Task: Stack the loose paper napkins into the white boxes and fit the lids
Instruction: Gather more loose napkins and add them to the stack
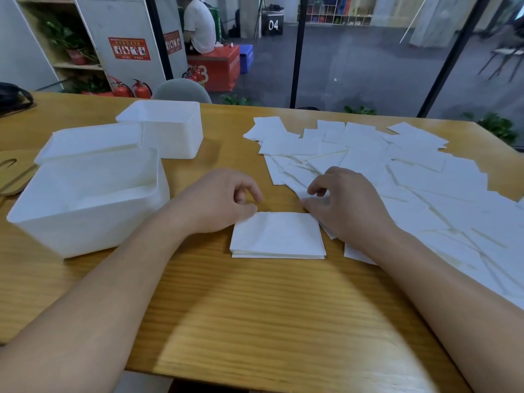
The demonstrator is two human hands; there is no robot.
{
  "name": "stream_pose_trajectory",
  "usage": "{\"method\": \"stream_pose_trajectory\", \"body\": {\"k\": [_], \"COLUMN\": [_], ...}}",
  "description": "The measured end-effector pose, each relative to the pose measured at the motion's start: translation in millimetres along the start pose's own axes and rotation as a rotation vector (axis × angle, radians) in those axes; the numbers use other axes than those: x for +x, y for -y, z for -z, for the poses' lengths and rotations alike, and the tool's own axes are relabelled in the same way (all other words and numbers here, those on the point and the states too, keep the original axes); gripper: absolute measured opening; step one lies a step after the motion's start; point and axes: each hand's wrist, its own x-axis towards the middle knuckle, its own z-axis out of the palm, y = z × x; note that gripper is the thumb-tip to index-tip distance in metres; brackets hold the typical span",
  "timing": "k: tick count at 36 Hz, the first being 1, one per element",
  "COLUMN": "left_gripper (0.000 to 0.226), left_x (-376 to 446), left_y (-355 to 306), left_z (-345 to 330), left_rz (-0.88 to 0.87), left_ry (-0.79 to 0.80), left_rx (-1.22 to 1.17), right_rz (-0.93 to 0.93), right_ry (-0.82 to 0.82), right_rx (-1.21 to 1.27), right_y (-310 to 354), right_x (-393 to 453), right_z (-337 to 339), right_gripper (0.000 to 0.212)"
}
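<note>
A small squared-up stack of white napkins (278, 236) lies on the wooden table (255, 307) in front of me. My left hand (224, 199) touches the stack's far left corner with loosely curled fingers. My right hand (348, 205) rests at the stack's far right corner, its fingertips on the edge of the loose napkins (397, 171) spread over the table's right side. Three white boxes stand at the left: a near open box (85, 222), a middle box (85, 143) and a far open box (167, 131). I cannot tell whether either hand pinches a napkin.
A wooden lid-like piece (14, 174) lies at the far left edge, and a dark object (14, 97) sits at the back left corner. A grey chair back (181, 90) stands behind the table. A person sits far off behind glass.
</note>
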Motion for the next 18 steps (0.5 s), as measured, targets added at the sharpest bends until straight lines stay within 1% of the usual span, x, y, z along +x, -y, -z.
{"method": "stream_pose_trajectory", "body": {"k": [3,6,10,13,18], "left_gripper": [0.002,0.008,0.006,0.002,0.009], "left_x": [0.7,1.0,-0.3,-0.7,-0.4], "left_y": [-5.3,-12.0,-14.3,-15.4,-15.7], "left_z": [-4.8,-10.0,-18.2,-23.5,-27.2], "left_rz": [-0.031,-0.061,-0.056,-0.059,-0.090], "left_ry": [-0.100,-0.150,-0.112,-0.057,-0.031], "left_rx": [-0.039,-0.068,-0.108,-0.082,-0.032], "right_rz": [0.008,0.002,0.000,-0.013,0.018], "right_ry": [0.010,0.013,0.017,-0.012,-0.026], "right_rx": [-0.031,-0.018,0.003,0.044,0.073], "right_y": [2.7,3.9,3.4,1.6,1.9], "right_x": [-0.1,-0.9,-0.9,-1.9,-2.0], "right_z": [-2.3,-3.2,-3.2,-3.7,-5.6], "right_gripper": [0.014,0.013,0.013,0.013,0.014]}}
